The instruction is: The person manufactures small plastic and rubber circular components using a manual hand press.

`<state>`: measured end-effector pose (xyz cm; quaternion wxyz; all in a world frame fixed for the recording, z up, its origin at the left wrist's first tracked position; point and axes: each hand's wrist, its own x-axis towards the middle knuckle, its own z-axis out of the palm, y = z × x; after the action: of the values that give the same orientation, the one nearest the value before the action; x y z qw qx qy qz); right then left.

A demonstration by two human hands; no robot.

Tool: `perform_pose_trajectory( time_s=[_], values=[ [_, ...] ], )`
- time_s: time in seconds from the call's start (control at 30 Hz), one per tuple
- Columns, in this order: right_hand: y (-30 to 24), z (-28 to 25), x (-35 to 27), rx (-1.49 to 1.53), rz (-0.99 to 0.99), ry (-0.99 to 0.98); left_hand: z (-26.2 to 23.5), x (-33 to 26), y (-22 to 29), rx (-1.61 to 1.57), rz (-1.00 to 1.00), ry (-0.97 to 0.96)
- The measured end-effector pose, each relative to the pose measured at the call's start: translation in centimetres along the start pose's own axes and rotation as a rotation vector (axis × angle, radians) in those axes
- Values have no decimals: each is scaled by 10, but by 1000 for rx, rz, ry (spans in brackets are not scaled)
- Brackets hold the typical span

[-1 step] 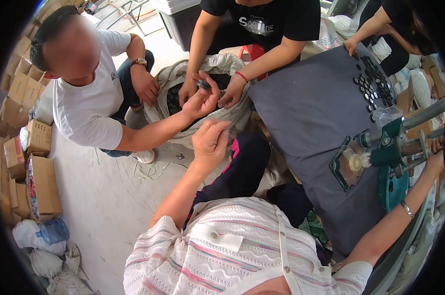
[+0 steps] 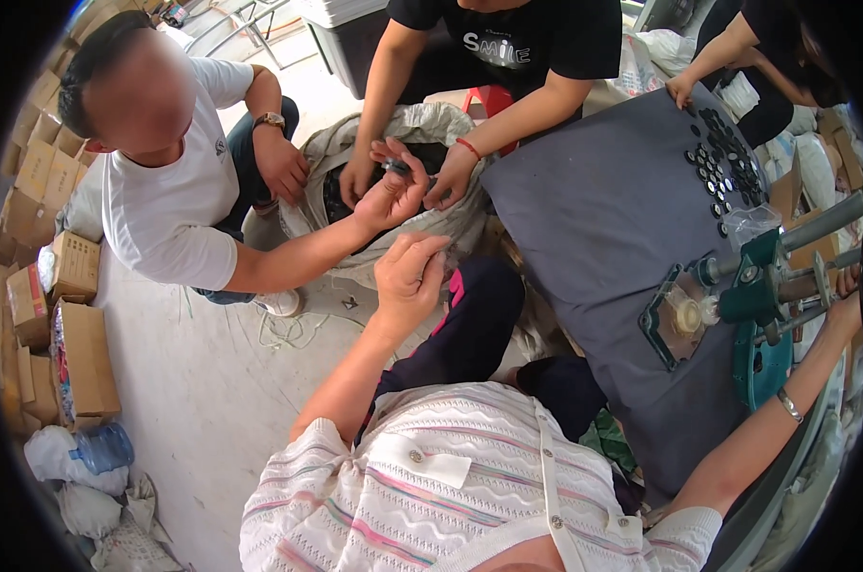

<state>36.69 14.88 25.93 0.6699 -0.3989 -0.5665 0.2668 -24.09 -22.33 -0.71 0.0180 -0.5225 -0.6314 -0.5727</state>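
My left hand [image 2: 410,276] is raised over my knee, just in front of an open woven sack [image 2: 303,214]. Its fingers are curled in toward the thumb, and what they hold, if anything, is hidden. At the far right, my right hand [image 2: 847,280] reaches the metal lever [image 2: 818,229] of a green hand press [image 2: 751,286]. Its fingers bend around the lever's end, partly lost in the dark rim. Beyond my left hand, a co-worker's hand [image 2: 390,198] pinches a small dark round piece [image 2: 396,166]. Another co-worker has both hands at the sack of black pieces.
A grey cloth-covered table [image 2: 584,191] carries the press and several black and white round pieces [image 2: 713,172] at its far right. A third person's hand [image 2: 679,91] rests on its far edge. Cardboard boxes [image 2: 83,357] and a blue water bottle [image 2: 103,448] line the left.
The far co-worker's hand in the sack has shifted slightly. My left hand and the hand with the dark piece have moved a little to the right.
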Motion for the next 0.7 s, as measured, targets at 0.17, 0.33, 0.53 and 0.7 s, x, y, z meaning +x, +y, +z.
perform_pose_trajectory(
  time_s=[0.17, 0.33, 0.53, 0.7],
  values=[
    [-9, 20, -13, 27, 0, 7, 1, 0, 2, -8, 39, 22],
    [-20, 37, -31, 56, -13, -15, 2, -1, 1, -6, 41, 25],
    [-44, 84, -69, 39, -11, 119, 5, -4, 1, -21, 14, 5],
    [-51, 97, -78, 32, -4, 214, 10, -7, 0, -45, -4, -28]
  ],
)
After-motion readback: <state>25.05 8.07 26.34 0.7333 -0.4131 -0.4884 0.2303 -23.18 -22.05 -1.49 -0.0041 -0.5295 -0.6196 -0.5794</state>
